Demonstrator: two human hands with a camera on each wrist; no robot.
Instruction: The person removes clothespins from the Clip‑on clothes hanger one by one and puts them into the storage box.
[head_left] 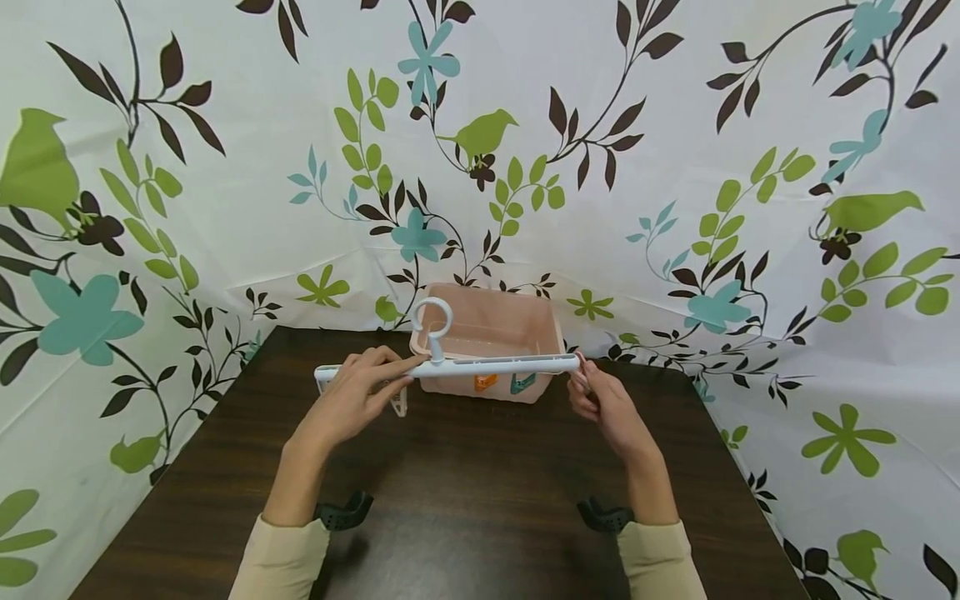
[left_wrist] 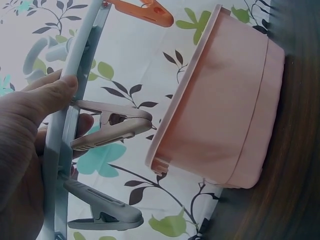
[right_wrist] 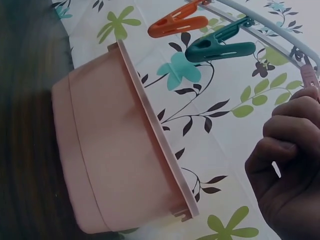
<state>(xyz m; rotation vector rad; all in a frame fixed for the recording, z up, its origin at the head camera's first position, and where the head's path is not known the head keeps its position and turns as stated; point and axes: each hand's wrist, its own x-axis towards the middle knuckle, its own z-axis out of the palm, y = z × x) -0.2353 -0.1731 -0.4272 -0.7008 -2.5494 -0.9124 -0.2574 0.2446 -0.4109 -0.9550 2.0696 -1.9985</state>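
— How are the hands catalogued?
— Left hand (head_left: 358,387): bar of the white clip hanger (head_left: 510,365) grasped between fingers and thumb. Right hand (head_left: 607,408): pink clip (right_wrist: 309,75) pinched at the bar's right end.
— Where is the hanger kept?
— Held above the table (head_left: 450,500), before the pink basin (head_left: 450,386), hook (head_left: 436,343) uppermost.
— What is entered as done?
— Four clips suspended: orange clip (right_wrist: 162,29), teal clip (right_wrist: 210,52), beige clip (left_wrist: 117,131), grey clip (left_wrist: 112,212).
— What is left?
— Pink clip, judged unfinished; whether it is being attached or merely steadied cannot be told. Hanger not yet set down.
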